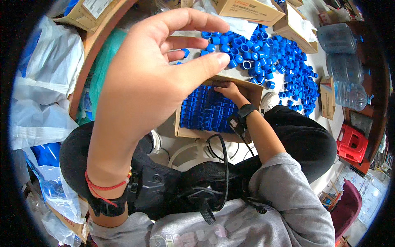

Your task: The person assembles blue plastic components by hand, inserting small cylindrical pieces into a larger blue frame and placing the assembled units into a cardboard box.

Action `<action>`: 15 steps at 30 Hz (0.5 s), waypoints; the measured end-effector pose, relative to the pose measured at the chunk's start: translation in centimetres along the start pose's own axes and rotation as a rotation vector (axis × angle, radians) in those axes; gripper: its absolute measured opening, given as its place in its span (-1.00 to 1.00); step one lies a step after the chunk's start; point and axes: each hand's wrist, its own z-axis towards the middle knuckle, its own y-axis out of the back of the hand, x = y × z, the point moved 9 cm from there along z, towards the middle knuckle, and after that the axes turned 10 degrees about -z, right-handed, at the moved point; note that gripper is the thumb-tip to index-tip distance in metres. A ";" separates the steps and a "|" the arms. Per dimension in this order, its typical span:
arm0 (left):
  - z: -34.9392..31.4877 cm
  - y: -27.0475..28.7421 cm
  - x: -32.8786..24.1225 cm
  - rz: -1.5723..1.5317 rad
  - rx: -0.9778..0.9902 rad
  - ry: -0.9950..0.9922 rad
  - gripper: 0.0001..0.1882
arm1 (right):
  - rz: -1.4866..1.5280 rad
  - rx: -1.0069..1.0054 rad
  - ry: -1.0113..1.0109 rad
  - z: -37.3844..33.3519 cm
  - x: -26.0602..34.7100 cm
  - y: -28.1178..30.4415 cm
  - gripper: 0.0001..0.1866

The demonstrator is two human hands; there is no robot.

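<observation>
My left hand (152, 78) is raised close to the camera. Its fingers curve apart from the thumb, and nothing shows between them. Below it stands a cardboard box (252, 88) packed with rows of small blue plastic parts (210, 109). My right hand (228, 91) reaches into the far right part of this box and touches the blue parts, its thumb stretched out to the left. The other right fingers are partly hidden. Beyond the box, many loose blue caps (263, 53) lie spread over a pale surface. My left hand covers part of the view towards them.
More cardboard boxes (251, 14) stand at the back. White sacks (53, 61) line the left side beside a curved brown edge (84, 68). To the right are large clear water bottles (345, 66), a red plastic stool (352, 143) and a dark red chair (347, 206). A black cable (226, 173) loops over my lap.
</observation>
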 end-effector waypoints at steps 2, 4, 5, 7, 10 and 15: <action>0.0 0.3 -0.1 0.083 -0.020 -0.029 -0.69 | -0.004 0.011 0.004 0.0 0.1 0.0 -0.57; -0.3 0.4 -0.3 0.031 -0.007 -0.017 -0.69 | -0.004 0.033 0.014 -0.6 1.6 0.0 -0.58; -0.4 0.6 -0.3 0.032 -0.012 -0.013 -0.69 | -0.051 0.041 -0.003 -0.9 2.1 0.1 -0.58; -0.3 0.5 -0.3 0.021 -0.007 0.003 -0.70 | -0.104 0.038 -0.032 -1.0 1.6 0.5 -0.58; -0.4 0.8 -0.2 0.055 -0.013 -0.060 -0.70 | -0.104 0.028 -0.012 -0.7 1.7 0.2 -0.57; -0.1 0.6 -0.1 0.039 0.011 -0.058 -0.70 | -0.121 -0.003 -0.024 -0.6 1.5 0.0 -0.57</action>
